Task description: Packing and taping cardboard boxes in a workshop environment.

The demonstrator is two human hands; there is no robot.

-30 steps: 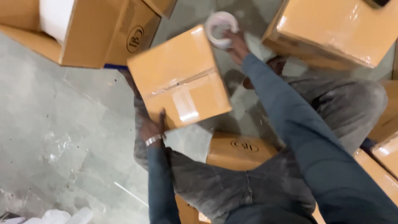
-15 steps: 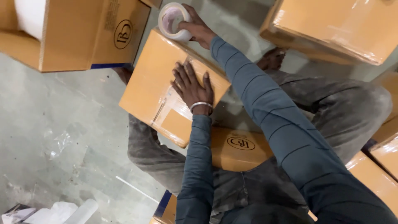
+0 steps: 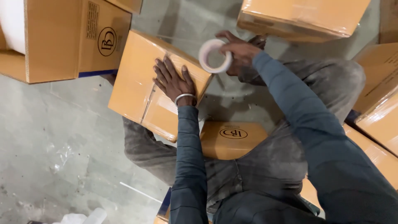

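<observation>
A small brown cardboard box (image 3: 139, 89) rests on my left knee, its top seam covered with clear tape. My left hand (image 3: 173, 81) lies flat on the box's right part, fingers spread, a metal bracelet on the wrist. My right hand (image 3: 237, 53) grips a roll of clear tape (image 3: 214, 56) just off the box's right edge, thumb through the core. Both arms wear dark blue sleeves.
A large open carton (image 3: 70, 39) stands at the upper left. Another taped carton (image 3: 302, 18) sits at the top right, more cartons (image 3: 379, 95) at the right edge. A flat box (image 3: 232, 139) lies between my legs. Grey concrete floor (image 3: 54, 157) spreads to the left.
The tape roll moved from the box's far left corner to its right edge. My left hand stayed pressed on the box, which shifted slightly.
</observation>
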